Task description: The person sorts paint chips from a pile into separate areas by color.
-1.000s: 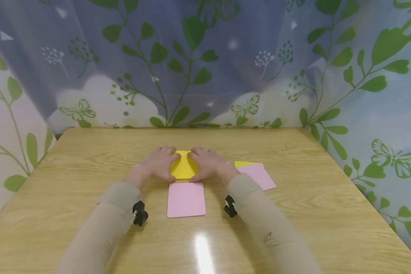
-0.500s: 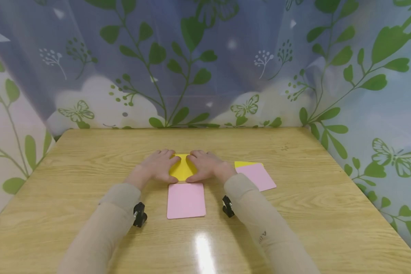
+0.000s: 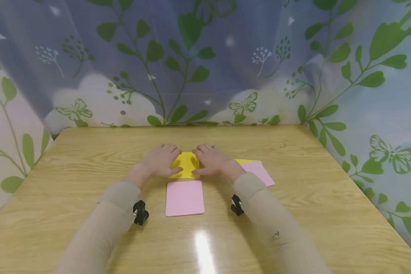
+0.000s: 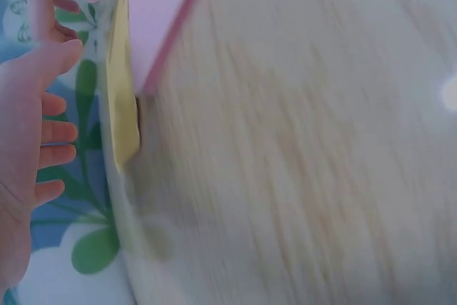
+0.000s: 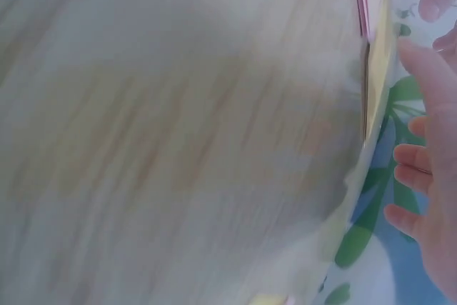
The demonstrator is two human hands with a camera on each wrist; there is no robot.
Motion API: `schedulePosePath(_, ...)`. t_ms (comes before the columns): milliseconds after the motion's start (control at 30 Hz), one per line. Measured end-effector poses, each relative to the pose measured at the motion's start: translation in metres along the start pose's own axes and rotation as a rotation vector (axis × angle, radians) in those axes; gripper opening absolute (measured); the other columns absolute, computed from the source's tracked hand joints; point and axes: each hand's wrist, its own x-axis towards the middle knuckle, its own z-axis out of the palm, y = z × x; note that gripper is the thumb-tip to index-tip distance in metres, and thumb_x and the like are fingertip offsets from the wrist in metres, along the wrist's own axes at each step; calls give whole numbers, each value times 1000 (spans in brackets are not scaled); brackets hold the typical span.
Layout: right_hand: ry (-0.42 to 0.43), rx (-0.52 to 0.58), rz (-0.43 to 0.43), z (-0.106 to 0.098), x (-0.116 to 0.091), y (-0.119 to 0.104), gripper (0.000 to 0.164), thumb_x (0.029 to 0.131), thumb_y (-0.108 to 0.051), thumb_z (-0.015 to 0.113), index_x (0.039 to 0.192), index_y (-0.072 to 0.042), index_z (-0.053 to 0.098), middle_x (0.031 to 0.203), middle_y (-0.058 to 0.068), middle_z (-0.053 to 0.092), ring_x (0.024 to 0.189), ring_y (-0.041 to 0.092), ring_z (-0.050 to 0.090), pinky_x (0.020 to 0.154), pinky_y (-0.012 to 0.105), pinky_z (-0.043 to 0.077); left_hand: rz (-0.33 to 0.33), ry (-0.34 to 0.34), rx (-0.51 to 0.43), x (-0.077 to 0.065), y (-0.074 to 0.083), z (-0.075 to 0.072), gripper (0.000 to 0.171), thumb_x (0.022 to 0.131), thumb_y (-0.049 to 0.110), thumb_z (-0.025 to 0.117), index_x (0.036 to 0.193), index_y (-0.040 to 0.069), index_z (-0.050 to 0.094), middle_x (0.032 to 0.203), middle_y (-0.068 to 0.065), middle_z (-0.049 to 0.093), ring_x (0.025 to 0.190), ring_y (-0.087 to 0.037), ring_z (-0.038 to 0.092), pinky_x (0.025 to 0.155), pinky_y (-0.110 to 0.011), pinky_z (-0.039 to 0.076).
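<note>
A yellow square card (image 3: 187, 166) lies on the wooden table, between my two hands. My left hand (image 3: 160, 160) is over its left side, the thumb stretched across the card's surface in the head view. On the opposite side my right hand (image 3: 212, 160) mirrors it, fingers spread and loosely bent. Both wrist views show the fingers of the left hand (image 4: 25, 126) and right hand (image 5: 432, 148) apart from the yellow card, with nothing in their grasp. Just in front of the yellow card sits a pink square card (image 3: 185, 198) with rounded corners.
To the right, partly behind my right wrist, a second pink card (image 3: 261, 173) overlaps another yellow card (image 3: 244, 161). The wooden table (image 3: 106, 146) ends at a leaf-patterned curtain (image 3: 205, 87) at the back and sides. Small black mounts (image 3: 141, 213) are strapped at the wrists.
Both hands have loosened and drawn apart, the right one shifting rightward, so more of the yellow card shows between them. The cards on the table stay in place.
</note>
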Motion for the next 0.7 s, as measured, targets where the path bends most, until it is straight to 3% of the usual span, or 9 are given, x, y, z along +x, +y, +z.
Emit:
schedulePosePath(200, 43, 20, 13, -1, -22, 21, 64, 91, -44, 53, 137, -2, 37, 138, 15, 38, 130, 30, 30, 104, 51, 26, 26, 37, 63, 13, 23, -11, 49, 92, 43, 50, 119, 3, 54, 118, -12, 58, 114, -30, 50, 100, -47, 33)
schedulePosePath(367, 111, 24, -6, 7, -46, 41, 60, 90, -40, 57, 132, 1, 43, 132, 16, 44, 125, 32, 37, 101, 49, 31, 85, 128, 129, 27, 45, -12, 35, 90, 38, 54, 104, 5, 58, 101, -9, 62, 100, -27, 58, 92, -44, 40)
schedulePosePath(500, 167, 47, -7, 10, -68, 56, 57, 89, -34, 61, 129, 3, 45, 129, 19, 46, 122, 35, 39, 101, 50, 31, 105, 176, 149, 39, 65, -15, 35, 88, 38, 58, 103, 6, 59, 98, -7, 63, 97, -25, 59, 88, -41, 43)
schedulePosePath(567, 188, 56, -1, 10, -78, 65, 56, 88, -32, 62, 128, 4, 45, 129, 19, 46, 122, 35, 39, 101, 50, 30, 96, 158, 132, 46, 77, -17, 41, 87, 41, 58, 108, 6, 59, 102, -7, 63, 100, -25, 58, 88, -41, 42)
schedulePosePath(700, 205, 53, 0, 10, -96, 80, 57, 87, -31, 62, 128, 4, 46, 129, 19, 46, 122, 34, 40, 101, 49, 31, 40, 46, 83, 61, 101, -16, 59, 87, 53, 53, 124, 7, 52, 119, -8, 58, 114, -26, 51, 96, -41, 36)
